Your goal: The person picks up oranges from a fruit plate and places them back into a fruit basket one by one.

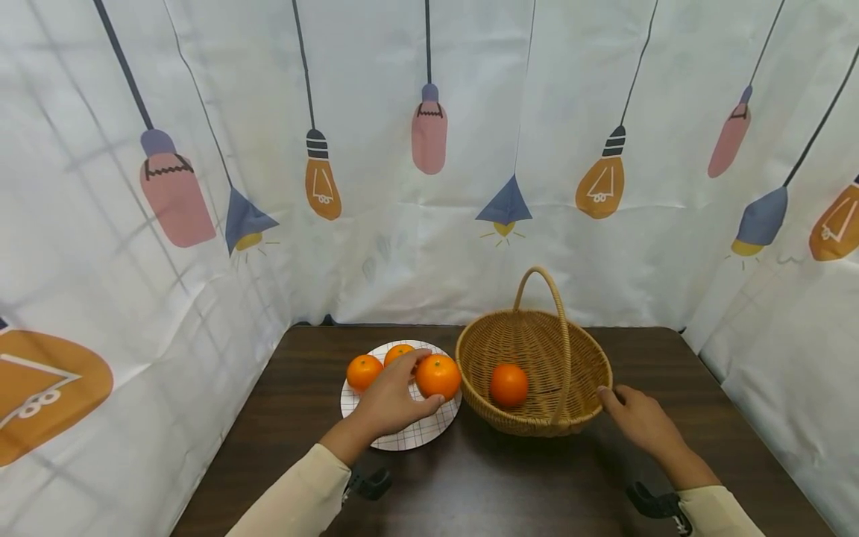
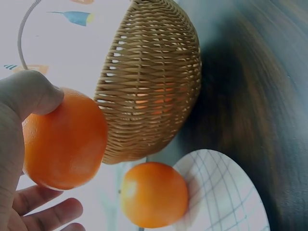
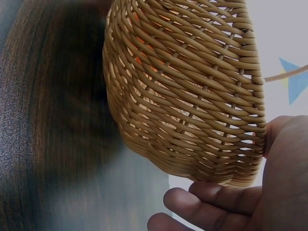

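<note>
My left hand (image 1: 392, 403) grips an orange (image 1: 438, 377) between thumb and fingers, raised over the right side of the plate and close to the basket. In the left wrist view the thumb presses on the held orange (image 2: 66, 139). Two more oranges, one at the left (image 1: 365, 372) and one behind the hand (image 1: 399, 353), sit on the white checked plate (image 1: 403, 440). A wicker basket (image 1: 537, 426) with a tall handle has one orange (image 1: 508, 385) inside. At its right rim, my right hand (image 1: 640, 421) pinches the edge, thumb on the rim and fingers outside (image 3: 216, 204).
Everything stands on a dark wooden table (image 1: 496, 485). White curtains (image 1: 376, 261) printed with lamps and bulbs close off the back and both sides. The basket handle (image 1: 562, 328) arches high above its rim.
</note>
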The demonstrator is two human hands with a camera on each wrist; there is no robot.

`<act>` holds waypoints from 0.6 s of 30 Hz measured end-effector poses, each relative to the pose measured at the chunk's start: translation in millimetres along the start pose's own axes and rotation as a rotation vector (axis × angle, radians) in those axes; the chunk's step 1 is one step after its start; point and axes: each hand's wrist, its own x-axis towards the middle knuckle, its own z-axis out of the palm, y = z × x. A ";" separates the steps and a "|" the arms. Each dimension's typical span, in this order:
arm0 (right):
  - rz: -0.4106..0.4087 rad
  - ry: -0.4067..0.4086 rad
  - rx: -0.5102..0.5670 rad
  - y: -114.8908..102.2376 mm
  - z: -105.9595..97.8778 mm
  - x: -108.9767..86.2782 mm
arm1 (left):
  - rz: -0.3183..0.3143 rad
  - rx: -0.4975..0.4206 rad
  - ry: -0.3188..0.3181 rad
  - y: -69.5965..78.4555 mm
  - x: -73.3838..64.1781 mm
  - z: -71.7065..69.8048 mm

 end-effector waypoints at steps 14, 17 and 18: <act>0.008 -0.008 -0.010 -1.8 -0.8 0.1 | 0.037 -0.003 0.008 15.5 16.6 -1.9; 0.006 -0.005 -0.010 -2.2 -1.0 0.3 | 0.023 -0.006 -0.001 17.4 19.1 -1.6; 0.005 -0.004 -0.010 -2.4 -1.0 0.4 | 0.020 -0.005 -0.003 18.1 20.2 -1.4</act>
